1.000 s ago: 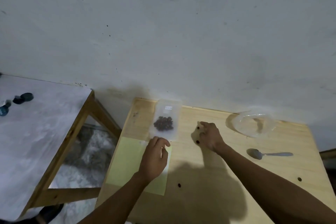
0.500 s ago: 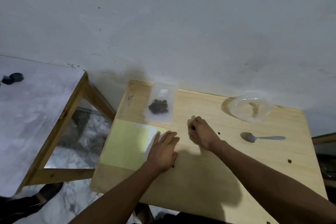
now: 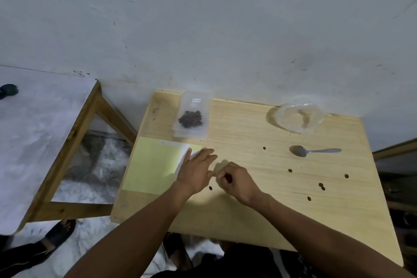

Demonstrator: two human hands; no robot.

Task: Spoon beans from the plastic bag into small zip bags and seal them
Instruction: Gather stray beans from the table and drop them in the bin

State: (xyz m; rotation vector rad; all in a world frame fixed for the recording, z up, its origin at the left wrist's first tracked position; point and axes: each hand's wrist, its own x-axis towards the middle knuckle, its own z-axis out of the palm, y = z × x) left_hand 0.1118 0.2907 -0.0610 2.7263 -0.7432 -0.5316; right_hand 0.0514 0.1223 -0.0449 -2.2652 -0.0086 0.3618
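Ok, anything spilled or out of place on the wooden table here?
Yes. Loose beans lie scattered on the bare wooden table, mostly on its right side below the spoon, one beside the left hand, outside any bag.

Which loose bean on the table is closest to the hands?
The bean lying just below the gap between the left hand and right hand; every other loose one lies farther right, toward the spoon.

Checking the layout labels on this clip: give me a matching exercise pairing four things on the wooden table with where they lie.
Things:
1. filled zip bag
2. spoon
3. plastic bag
4. yellow sheet

Places:
A. far right corner, by the wall
B. left edge, under the left hand
C. far left, holding dark beans
D. right side, just nearer than the plastic bag

Pairs: 1-C, 2-D, 3-A, 4-B
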